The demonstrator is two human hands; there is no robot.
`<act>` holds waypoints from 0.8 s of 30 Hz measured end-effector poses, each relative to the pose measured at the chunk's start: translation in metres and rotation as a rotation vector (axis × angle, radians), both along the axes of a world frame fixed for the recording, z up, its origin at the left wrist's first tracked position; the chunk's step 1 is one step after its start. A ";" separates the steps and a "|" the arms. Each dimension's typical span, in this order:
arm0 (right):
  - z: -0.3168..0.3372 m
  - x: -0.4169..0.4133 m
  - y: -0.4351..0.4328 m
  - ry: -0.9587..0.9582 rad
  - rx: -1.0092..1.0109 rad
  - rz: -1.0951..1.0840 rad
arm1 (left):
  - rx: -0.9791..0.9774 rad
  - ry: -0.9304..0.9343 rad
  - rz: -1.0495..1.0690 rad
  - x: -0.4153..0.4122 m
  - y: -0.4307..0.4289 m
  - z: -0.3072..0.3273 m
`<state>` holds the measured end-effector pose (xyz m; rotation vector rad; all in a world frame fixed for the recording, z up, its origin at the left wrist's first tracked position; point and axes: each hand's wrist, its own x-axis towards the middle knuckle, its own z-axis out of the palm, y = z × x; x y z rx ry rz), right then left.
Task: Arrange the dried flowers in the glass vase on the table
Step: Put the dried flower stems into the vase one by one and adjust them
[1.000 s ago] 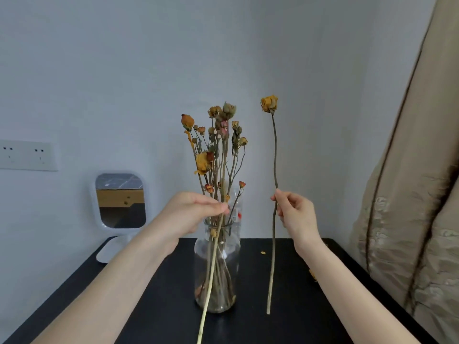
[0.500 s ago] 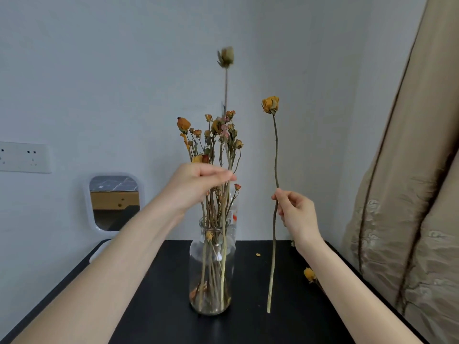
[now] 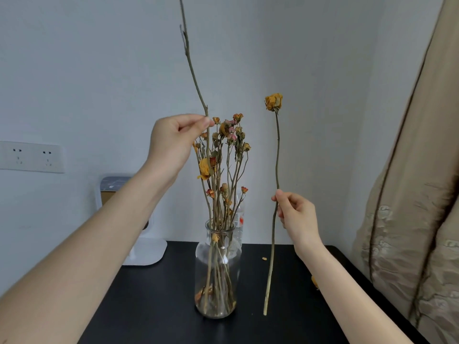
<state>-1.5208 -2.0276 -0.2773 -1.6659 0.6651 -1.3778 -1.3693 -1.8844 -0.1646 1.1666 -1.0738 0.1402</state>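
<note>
Above the vase, the left hand pinches a long bare stem between thumb and fingertips; its top runs out of view and its lower end appears to sit among the bunch. The right hand pinches a single yellow flower by the middle of its stem, upright just beside the vase, its cut end near or on the table — I cannot tell if it touches.

The risks, as I judge them: the tall stem could snag on the dried heads and drag neighbours up, or knock brittle petals loose — crumbs already lie toward the table's back and right edges. A sideways tug could also tip the narrow-necked vase.

The clear vase stands mid-table and holds a loose bunch of thin stems with small orange, yellow and pink heads, plus fallen bits at its bottom. No water is visible.
</note>
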 end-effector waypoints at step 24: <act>-0.009 0.003 -0.003 0.028 0.024 0.023 | 0.460 -0.151 0.179 0.030 -0.046 -0.086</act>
